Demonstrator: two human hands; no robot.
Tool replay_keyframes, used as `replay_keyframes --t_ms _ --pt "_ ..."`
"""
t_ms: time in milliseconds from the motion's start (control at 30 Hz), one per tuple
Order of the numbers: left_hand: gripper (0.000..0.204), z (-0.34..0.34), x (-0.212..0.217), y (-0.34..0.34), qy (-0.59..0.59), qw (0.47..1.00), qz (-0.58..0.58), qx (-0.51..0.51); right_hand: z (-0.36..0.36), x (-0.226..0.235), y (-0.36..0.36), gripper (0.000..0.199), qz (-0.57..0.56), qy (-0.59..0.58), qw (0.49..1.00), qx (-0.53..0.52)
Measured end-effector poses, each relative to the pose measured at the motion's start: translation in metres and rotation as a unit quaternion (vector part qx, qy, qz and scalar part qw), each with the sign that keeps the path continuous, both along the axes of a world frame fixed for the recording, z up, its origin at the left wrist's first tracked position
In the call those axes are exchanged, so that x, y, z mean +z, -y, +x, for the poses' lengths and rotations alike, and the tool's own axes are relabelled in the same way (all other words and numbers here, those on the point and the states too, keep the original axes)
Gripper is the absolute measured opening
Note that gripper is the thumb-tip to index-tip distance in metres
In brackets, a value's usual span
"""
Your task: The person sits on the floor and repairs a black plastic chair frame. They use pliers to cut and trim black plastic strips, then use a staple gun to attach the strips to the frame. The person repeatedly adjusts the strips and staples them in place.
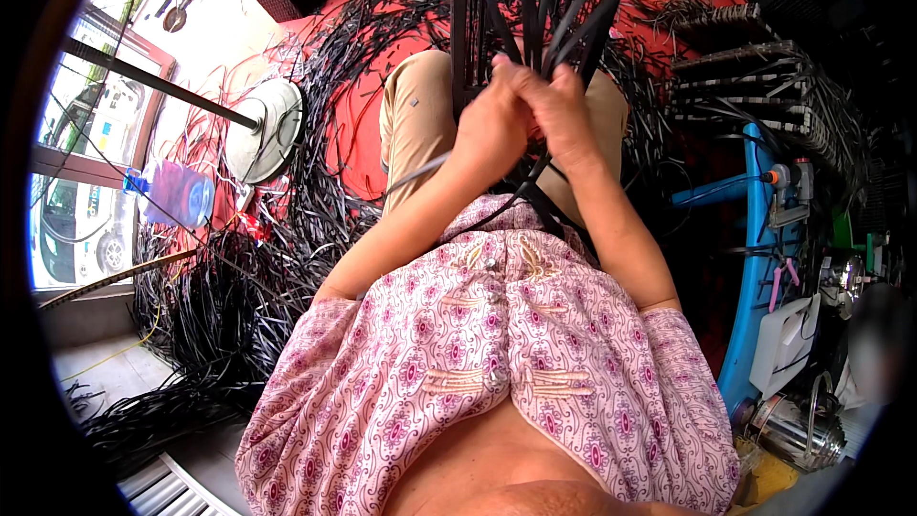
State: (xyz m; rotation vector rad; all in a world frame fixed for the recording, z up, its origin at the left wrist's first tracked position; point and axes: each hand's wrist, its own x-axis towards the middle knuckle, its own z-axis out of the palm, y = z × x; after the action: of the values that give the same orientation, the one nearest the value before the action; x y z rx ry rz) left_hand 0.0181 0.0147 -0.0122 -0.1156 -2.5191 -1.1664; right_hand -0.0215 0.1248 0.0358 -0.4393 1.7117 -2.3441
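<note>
Both hands are meeting right at the front of the black woven frame (535,0), which is standing on the person's lap between the knees; the left hand (492,129) is curling closed around a bundle of black strips (559,33), and the right hand (564,115) is pressing against it, fingers clenched on the same strands (which strand belongs to which hand, I cannot tell); the strips are fanning upward from the grip into the frame's open lattice, and a few loose ends are trailing down toward the pink patterned blouse (497,354); a single grey strip (415,172) is poking out leftward from under the left wrist

Over to the containers; a clear plastic bottle with a blue cap (172,193) is lying on its side at the left, its contents not readable from here; at the lower right a shiny metal can (788,430) is sitting beside a blue plastic chair (755,268), and what is inside is hidden

The floor is showing a red mat (358,124), nearly buried under heaps of flat, glossy black strips (210,315); a round white fan base (266,129) is lying among them with a dark pole running up from it; at the upper right, stacked woven pieces (755,76) are bristling with uncut ends; a window (81,162) at the far left is letting in bright daylight
</note>
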Motion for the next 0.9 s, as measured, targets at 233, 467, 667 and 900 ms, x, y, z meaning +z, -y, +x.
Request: replay_keyframes --t_ms 233,467,667,900 --pt "0.050 0.005 0.014 0.081 -0.038 0.994 0.064 -0.076 0.019 -0.040 -0.007 0.020 0.044 0.031 0.997 -0.048" --pt "0.050 -0.080 0.009 0.081 -0.137 0.985 0.094 0.037 0.037 -0.041 -0.015 0.014 0.045 0.036 0.997 0.043" --pt "0.039 -0.118 0.016 0.053 -0.140 0.959 0.248 0.017 0.039 -0.045 -0.030 0.013 0.096 0.086 0.988 0.080" --pt "0.045 -0.295 0.076 0.106 -0.227 0.933 0.278 0.041 0.028 -0.117 -0.043 0.017 0.047 0.246 0.965 0.080"
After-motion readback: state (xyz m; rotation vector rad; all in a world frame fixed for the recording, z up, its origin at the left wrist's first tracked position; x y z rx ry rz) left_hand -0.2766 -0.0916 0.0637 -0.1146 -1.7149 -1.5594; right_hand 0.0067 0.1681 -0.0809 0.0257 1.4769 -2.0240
